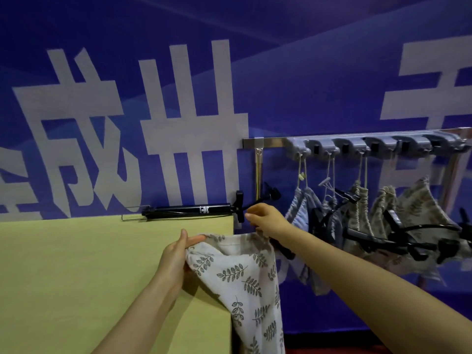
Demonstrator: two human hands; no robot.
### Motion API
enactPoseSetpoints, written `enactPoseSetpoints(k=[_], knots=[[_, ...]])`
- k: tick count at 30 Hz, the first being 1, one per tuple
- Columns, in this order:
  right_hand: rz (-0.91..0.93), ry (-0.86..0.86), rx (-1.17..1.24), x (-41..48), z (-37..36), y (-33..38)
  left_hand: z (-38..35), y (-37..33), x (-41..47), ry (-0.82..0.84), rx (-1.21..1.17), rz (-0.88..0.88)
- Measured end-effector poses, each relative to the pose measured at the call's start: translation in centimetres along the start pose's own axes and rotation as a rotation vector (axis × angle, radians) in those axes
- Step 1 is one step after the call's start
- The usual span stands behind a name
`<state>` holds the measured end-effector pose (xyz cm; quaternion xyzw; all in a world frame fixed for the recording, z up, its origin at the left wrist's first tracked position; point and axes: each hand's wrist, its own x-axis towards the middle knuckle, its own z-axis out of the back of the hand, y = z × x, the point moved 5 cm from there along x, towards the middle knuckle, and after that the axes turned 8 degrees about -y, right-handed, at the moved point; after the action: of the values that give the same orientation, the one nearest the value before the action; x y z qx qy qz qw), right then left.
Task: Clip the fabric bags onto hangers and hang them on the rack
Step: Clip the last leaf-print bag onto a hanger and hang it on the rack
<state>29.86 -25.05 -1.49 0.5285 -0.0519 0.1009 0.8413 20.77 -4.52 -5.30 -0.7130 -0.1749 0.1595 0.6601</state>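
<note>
While left hand (176, 256) grips one bag (245, 279), right hand (265, 218) pinches one hanger (283, 249) — rack (268, 143) beside.

Staged indoor work booth, display-stand style. Backdrop: blue printed banner wall (293, 80) with huge white block characters (194, 123). Plain yellow-green flat tabletop (76, 264) in front. Polished steel rail (268, 143) mounted on backdrop, carrying row of grey plastic hook blocks (353, 146); small drawstring cloth bags (362, 210) hanging from them. Black cylindrical hand pump (189, 209) lying at tabletop's far edge.

Pump (189, 210) on table (76, 264), rack (357, 144) to its right
</note>
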Motion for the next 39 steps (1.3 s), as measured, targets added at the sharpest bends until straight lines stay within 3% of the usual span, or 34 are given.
enactPoseSetpoints(k=[4,11,16,23,30,33,39], knots=[[-0.068,-0.038,-0.046,4.4,-2.3,-0.7,0.4,1.0,2.8,-0.013,0.036,0.025],[-0.195,-0.159,0.293,11.0,-6.0,-2.5,1.0,2.0,5.5,-0.005,-0.040,-0.018],[-0.210,-0.222,0.239,13.2,-7.4,-4.5,1.1,2.6,6.0,-0.012,-0.046,-0.018],[-0.086,-0.279,0.029,12.4,-7.2,-4.2,1.3,3.0,6.5,-0.084,-0.026,0.000],[0.034,-0.398,0.055,7.2,-2.9,-1.2,0.0,1.8,5.0,-0.141,0.053,-0.064],[0.081,-0.418,0.096,4.4,-0.8,0.0,-0.9,1.2,4.1,-0.141,0.059,0.016],[0.187,-0.417,0.325,-0.7,3.8,2.3,-1.5,-0.6,2.6,-0.299,-0.197,0.262]])
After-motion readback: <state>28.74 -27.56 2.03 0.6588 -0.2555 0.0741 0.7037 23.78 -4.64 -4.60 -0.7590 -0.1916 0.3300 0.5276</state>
